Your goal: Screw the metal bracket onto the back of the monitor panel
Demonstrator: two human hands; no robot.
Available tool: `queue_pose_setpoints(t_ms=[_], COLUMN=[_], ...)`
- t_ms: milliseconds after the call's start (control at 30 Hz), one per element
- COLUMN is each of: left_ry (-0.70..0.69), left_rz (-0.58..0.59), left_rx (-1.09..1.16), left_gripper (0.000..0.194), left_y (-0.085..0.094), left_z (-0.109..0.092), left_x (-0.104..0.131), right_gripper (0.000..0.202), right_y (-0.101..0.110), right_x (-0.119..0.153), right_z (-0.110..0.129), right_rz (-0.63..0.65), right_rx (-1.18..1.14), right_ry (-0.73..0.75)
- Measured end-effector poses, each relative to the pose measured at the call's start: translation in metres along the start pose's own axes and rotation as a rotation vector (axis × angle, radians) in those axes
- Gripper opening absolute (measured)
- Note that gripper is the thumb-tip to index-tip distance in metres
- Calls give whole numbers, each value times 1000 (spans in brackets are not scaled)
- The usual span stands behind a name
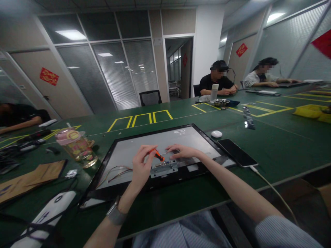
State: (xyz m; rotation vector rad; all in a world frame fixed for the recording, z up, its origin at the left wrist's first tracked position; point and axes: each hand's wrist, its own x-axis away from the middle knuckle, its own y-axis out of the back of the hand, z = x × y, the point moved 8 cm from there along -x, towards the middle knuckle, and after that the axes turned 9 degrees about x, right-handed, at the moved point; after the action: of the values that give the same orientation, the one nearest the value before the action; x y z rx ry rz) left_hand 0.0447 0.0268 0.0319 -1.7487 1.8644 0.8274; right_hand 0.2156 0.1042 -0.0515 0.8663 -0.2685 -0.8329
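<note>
A flat display panel (144,141) with a black frame lies on the green table. Near its front edge sits a metal bracket (163,169) with small parts on it. My left hand (142,161) is closed around an orange and black screwdriver (158,155), whose tip end points down and right toward the bracket. My right hand (182,151) rests low over the panel just right of the screwdriver, fingers bent toward the bracket; whether they hold anything is too small to tell. Thin wires (113,170) run across the panel's left part.
A phone (238,152) with a cable and a white case (216,134) lie right of the panel. A drink cup (77,146), a paper bag (33,177) and a white device (46,218) stand or lie left. People sit across the green table (279,148).
</note>
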Motion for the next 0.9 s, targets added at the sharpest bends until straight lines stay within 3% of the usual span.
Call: queue_pose_setpoints(t_ms=[100,333,500,633,800,900], left_ry=[3,98,126,184,163,76], left_rz=[-22,18,-37,-11,15,3], left_rx=[-34,173,119,134,186,103], left_gripper=[20,31,24,35,36,28], left_y=[2,-3,2,0,-5,-4], left_z=[2,8,15,19,15,10], left_x=[-2,-3,-2,-3,0,0], right_gripper=[57,56,54,56,59,59], right_y=[0,1,1,1,2,2], right_x=[1,2,2,2,2,3], right_z=[0,3,5,4,9,8], right_rz=[-2,7,14,11,18,13], right_rx=[-1,-27,-18,-29,-27,-27], right_ry=[-4,-23,-11,-19,-12,-18])
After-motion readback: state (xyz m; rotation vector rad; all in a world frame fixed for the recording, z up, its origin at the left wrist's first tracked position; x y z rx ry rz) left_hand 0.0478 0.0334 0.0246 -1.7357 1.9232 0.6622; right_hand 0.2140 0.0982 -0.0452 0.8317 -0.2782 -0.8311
